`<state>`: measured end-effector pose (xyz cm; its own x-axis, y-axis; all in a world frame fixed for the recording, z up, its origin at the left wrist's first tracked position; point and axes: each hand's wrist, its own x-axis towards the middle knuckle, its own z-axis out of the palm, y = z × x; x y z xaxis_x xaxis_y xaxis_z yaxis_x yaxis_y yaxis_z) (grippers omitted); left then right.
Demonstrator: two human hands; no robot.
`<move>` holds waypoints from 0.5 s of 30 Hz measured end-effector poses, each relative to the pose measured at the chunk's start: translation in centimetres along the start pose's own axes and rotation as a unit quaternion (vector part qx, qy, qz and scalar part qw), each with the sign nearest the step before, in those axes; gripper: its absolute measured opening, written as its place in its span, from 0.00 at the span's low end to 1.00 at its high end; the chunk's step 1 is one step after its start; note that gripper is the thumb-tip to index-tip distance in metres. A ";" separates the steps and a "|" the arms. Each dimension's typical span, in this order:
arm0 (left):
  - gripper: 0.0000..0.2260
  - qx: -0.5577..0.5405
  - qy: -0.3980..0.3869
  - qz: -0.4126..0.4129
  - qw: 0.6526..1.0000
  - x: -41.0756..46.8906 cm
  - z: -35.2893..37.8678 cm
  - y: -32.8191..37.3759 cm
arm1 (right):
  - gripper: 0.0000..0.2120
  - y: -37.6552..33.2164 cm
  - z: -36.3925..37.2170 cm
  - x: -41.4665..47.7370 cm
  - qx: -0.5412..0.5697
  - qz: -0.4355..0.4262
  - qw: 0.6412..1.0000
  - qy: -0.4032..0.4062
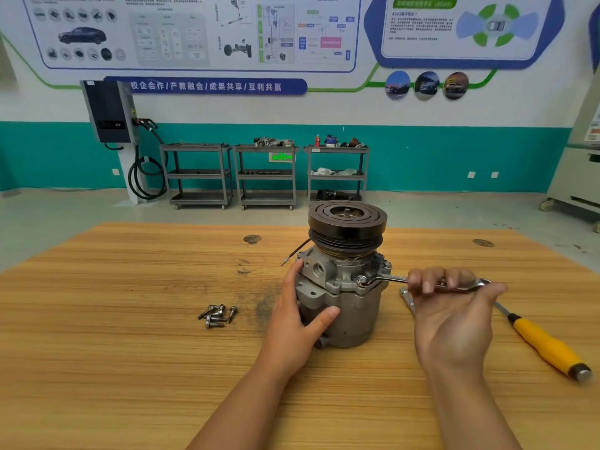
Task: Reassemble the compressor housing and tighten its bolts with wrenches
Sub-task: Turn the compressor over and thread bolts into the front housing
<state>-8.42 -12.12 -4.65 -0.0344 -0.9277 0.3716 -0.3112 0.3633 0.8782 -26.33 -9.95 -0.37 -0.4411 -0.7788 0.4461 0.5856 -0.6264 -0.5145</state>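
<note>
Right hand (454, 306) grips wrench (389, 278), seemingly on bolt (362, 280); left hand (298, 316) holds compressor (350, 303)

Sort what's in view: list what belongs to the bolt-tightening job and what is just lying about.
Job in hand: compressor, steadied by the left hand; wrench on a flange bolt, gripped by the right hand; loose bolts on the table.
Lying about: yellow-handled screwdriver; metal tool partly hidden behind the right hand; carts by the wall.
</note>
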 end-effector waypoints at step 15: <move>0.39 0.041 0.016 -0.004 0.999 -0.3 -0.1 0.6 | 0.24 2.1 3.7 -6.9 -0.375 -0.256 0.869 -0.195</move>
<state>-8.54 -11.64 -4.23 -0.0021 -0.9271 0.3748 -0.3878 0.3463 0.8542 -19.54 -5.78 -1.79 -0.1627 -0.4112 0.8969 -0.2924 -0.8481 -0.4418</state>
